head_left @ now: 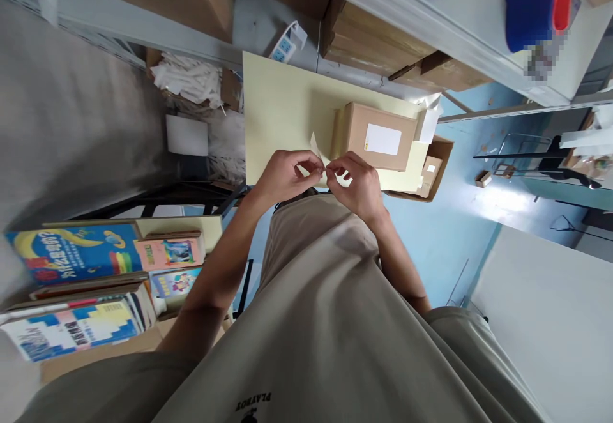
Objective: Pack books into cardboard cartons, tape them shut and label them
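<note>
Left hand [290, 172] and right hand [359, 186] pinch a thin, pale, paper-like slip [315, 144] between closed fingertips; its pointed end juts beyond them, near a smooth, rectangular cardboard box [383, 118].

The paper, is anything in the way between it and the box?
Nothing I can see. The left hand and right hand pinch the paper, and only table shows between it and the box. The right hand overlaps the box's near corner in this view.
</note>
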The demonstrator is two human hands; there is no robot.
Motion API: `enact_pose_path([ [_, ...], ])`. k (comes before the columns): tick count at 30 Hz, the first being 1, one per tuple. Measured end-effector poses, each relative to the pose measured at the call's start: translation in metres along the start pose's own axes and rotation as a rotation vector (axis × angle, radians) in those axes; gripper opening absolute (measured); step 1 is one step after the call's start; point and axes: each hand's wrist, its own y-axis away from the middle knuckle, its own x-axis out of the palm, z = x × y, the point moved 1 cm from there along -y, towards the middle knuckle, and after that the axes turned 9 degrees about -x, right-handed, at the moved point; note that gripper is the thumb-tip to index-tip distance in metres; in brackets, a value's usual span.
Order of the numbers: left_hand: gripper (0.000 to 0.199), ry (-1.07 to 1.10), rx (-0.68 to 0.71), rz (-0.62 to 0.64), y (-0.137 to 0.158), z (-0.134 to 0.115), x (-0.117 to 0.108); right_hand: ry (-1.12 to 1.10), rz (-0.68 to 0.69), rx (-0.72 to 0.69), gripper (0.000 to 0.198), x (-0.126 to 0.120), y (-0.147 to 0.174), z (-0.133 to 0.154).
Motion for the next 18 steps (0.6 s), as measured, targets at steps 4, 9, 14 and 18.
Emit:
enact_pose_path([
  [4, 0.025, -0.011, 0.007, 0.000, 0.003, -0.001, 0.000, 0.001, -0.015, -0.008, 0.011, 0.003, 0.001, 0.000],
  [9, 0.025, -0.028, 0.005, -0.010, 0.004, 0.008, -0.001, 0.018, -0.015, 0.024, 0.014, 0.006, 0.002, -0.002],
  [14, 0.016, -0.168, -0.076, -0.113, -0.008, 0.049, -0.023, 0.028, -0.065, 0.071, 0.011, 0.005, 0.006, -0.014],
  [18, 0.008, -0.394, -0.250, -0.218, -0.016, 0.095, -0.060, -0.062, -0.133, 0.104, 0.008, 0.002, 0.010, -0.023],
])
